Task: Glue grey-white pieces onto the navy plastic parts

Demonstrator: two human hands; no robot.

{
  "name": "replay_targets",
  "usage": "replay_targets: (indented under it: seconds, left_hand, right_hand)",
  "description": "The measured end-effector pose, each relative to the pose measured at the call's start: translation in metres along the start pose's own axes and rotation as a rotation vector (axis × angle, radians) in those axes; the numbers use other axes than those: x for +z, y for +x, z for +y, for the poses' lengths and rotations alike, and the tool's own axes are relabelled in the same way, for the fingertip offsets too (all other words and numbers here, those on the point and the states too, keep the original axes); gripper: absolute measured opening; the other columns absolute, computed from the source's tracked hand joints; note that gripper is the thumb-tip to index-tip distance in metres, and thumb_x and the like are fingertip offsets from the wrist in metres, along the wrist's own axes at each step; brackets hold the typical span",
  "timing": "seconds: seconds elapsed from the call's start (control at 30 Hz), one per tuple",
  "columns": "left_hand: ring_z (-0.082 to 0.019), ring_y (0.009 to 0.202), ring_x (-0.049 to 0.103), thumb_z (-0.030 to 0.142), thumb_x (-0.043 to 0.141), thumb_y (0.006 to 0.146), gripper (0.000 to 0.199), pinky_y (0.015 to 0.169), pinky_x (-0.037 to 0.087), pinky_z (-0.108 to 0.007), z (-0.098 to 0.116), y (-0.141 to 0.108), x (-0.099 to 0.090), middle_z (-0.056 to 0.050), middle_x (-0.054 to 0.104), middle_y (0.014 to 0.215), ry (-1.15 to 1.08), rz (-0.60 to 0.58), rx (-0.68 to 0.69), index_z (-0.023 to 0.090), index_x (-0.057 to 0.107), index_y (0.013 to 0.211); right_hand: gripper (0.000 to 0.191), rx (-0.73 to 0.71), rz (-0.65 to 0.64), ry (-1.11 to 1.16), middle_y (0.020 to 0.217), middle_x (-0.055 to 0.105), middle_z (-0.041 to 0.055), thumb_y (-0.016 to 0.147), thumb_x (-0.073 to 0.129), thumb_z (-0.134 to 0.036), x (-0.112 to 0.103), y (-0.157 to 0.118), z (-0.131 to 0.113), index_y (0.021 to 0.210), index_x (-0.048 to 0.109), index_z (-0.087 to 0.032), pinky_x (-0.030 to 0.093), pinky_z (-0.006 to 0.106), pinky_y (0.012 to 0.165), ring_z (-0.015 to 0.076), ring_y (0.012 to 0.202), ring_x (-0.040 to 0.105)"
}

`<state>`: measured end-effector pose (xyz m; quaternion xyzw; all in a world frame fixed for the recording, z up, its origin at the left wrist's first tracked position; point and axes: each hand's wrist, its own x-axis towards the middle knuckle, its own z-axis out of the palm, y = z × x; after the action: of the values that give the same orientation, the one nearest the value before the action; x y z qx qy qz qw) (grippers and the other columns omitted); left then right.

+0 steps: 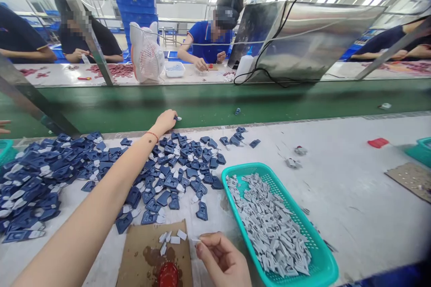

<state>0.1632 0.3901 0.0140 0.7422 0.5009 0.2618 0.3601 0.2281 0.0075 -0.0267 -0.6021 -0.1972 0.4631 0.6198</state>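
My left hand (pixel 165 122) reaches to the far edge of the table. Its fingertips pinch a small navy-and-white plastic part (pixel 178 119) over the green belt (pixel 202 108). Nearer to me, my right hand (pixel 225 260) has thumb and forefinger pressed together on what looks like a small white piece, partly hidden by the fingers. To its left lies a brown cardboard sheet (pixel 134 251) with several small white pieces (pixel 175 240) and a red oval object (pixel 168 274) on it. At its right stands a turquoise basket (pixel 286 188) holding many light grey plastic parts (pixel 269 224).
Navy plastic parts with white tabs (pixel 37 179) lie heaped at left and scattered in the middle. Beyond the belt, several people work at another bench, one in a blue shirt (pixel 198 36). A red piece (pixel 377 143) and a second cardboard sheet (pixel 411 181) lie at right.
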Motion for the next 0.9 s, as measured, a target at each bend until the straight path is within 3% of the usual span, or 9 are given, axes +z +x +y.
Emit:
replay_targets:
  seconds: [0.1, 0.17, 0.3, 0.47, 0.57, 0.67, 0.77, 0.9]
  left_hand:
    - [-0.022, 0.101, 0.066, 0.030, 0.061, 0.095, 0.029, 0.085, 0.058, -0.042, 0.002, -0.017, -0.013, -0.010, 0.065, 0.120, -0.178, 0.022, -0.073, 0.015, 0.062, 0.120]
    - [-0.019, 0.093, 0.070, 0.024, 0.061, 0.095, 0.029, 0.081, 0.059, -0.037, 0.003, -0.042, -0.025, -0.009, 0.068, 0.110, -0.325, 0.031, -0.115, 0.013, 0.059, 0.122]
    - [-0.013, 0.085, 0.075, 0.012, 0.062, 0.092, 0.035, 0.081, 0.060, -0.023, 0.006, -0.121, -0.050, -0.004, 0.073, 0.093, -0.592, 0.010, -0.179, 0.015, 0.057, 0.126]
    - [-0.019, 0.079, 0.078, 0.008, 0.070, 0.080, 0.026, 0.066, 0.062, -0.020, 0.005, -0.231, -0.067, -0.006, 0.075, 0.092, -0.835, -0.036, -0.363, 0.014, 0.065, 0.105]
    - [-0.021, 0.079, 0.078, 0.015, 0.074, 0.078, 0.021, 0.061, 0.062, -0.021, 0.001, -0.283, -0.065, -0.009, 0.077, 0.100, -1.002, -0.062, -0.475, 0.015, 0.067, 0.098]
    - [-0.020, 0.081, 0.077, 0.020, 0.080, 0.075, 0.027, 0.063, 0.062, -0.020, -0.005, -0.325, -0.058, -0.007, 0.077, 0.098, -1.058, -0.059, -0.498, 0.016, 0.069, 0.099]
    - [-0.016, 0.082, 0.076, 0.023, 0.085, 0.070, 0.037, 0.065, 0.060, -0.017, -0.012, -0.357, -0.046, -0.002, 0.076, 0.092, -1.073, -0.030, -0.477, 0.019, 0.071, 0.104]
    - [-0.011, 0.075, 0.073, 0.024, 0.085, 0.071, 0.027, 0.068, 0.059, -0.015, -0.021, -0.385, -0.027, -0.001, 0.074, 0.088, -1.036, 0.069, -0.406, 0.018, 0.072, 0.094]
  right_hand:
    - [0.036, 0.011, 0.004, -0.004, 0.073, 0.071, 0.0036, 0.058, 0.090, -0.050, -0.002, -0.003, -0.004, 0.064, 0.072, -0.019, 0.051, 0.027, 0.069, 0.0198, 0.072, 0.065]
    - [0.036, 0.050, -0.009, -0.013, 0.071, 0.070, 0.0030, 0.058, 0.091, -0.048, -0.003, -0.006, -0.008, 0.063, 0.072, -0.018, 0.050, 0.026, 0.067, 0.0187, 0.069, 0.064]
    - [0.030, 0.108, -0.079, -0.058, 0.065, 0.068, 0.0010, 0.062, 0.089, -0.043, -0.002, -0.017, -0.012, 0.067, 0.072, -0.018, 0.047, 0.025, 0.064, 0.0158, 0.063, 0.059]
    - [0.024, 0.151, -0.181, -0.118, 0.061, 0.067, -0.0007, 0.068, 0.085, -0.039, 0.005, -0.033, -0.013, 0.067, 0.072, -0.019, 0.043, 0.024, 0.065, 0.0146, 0.062, 0.057]
    - [0.023, 0.176, -0.216, -0.159, 0.060, 0.067, -0.0008, 0.069, 0.083, -0.037, 0.010, -0.039, -0.012, 0.065, 0.072, -0.018, 0.042, 0.024, 0.066, 0.0144, 0.063, 0.057]
    - [0.023, 0.207, -0.227, -0.156, 0.058, 0.065, -0.0015, 0.068, 0.084, -0.038, 0.012, -0.041, -0.011, 0.064, 0.072, -0.018, 0.040, 0.025, 0.065, 0.0137, 0.061, 0.054]
    - [0.026, 0.256, -0.238, -0.126, 0.059, 0.064, -0.0015, 0.065, 0.086, -0.040, 0.014, -0.040, -0.009, 0.063, 0.071, -0.018, 0.038, 0.025, 0.063, 0.0128, 0.060, 0.051]
    - [0.031, 0.280, -0.245, -0.139, 0.058, 0.063, -0.0012, 0.062, 0.087, -0.044, 0.017, -0.039, -0.007, 0.061, 0.070, -0.018, 0.038, 0.024, 0.061, 0.0126, 0.059, 0.050]
